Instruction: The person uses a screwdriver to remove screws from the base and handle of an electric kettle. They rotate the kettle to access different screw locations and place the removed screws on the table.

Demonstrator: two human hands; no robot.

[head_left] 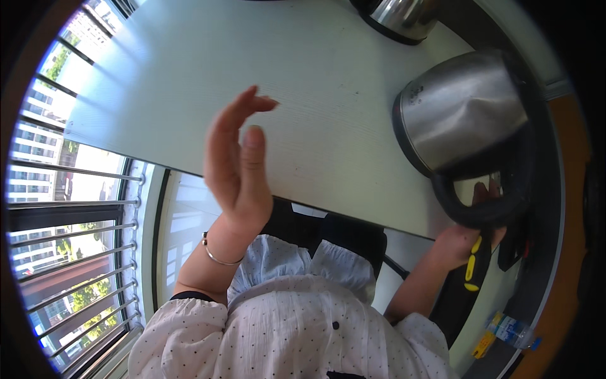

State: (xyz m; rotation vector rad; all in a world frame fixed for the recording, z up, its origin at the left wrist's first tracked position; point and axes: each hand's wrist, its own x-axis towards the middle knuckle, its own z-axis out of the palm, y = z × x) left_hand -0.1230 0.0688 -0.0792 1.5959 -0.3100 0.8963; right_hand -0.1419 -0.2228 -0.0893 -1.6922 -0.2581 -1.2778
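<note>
White tabletop (pixel 315 132) spreads through the middle. Over it, at 10 o'clock, the left hand (pixel 240 164) is empty, fingers loosely bent. Toward 4 o'clock, the right hand (pixel 457 245) is partly hidden by the handle (pixel 480 218) of the metal kettle (pixel 467 110), beside a black-and-yellow tool (pixel 470 271); I cannot tell whether it grasps either. That kettle sits at 2 o'clock, a second metal vessel (pixel 404 19) at 1, a plastic bottle (pixel 512 331) at 4, and a barred window (pixel 69 208) at 9.
</note>
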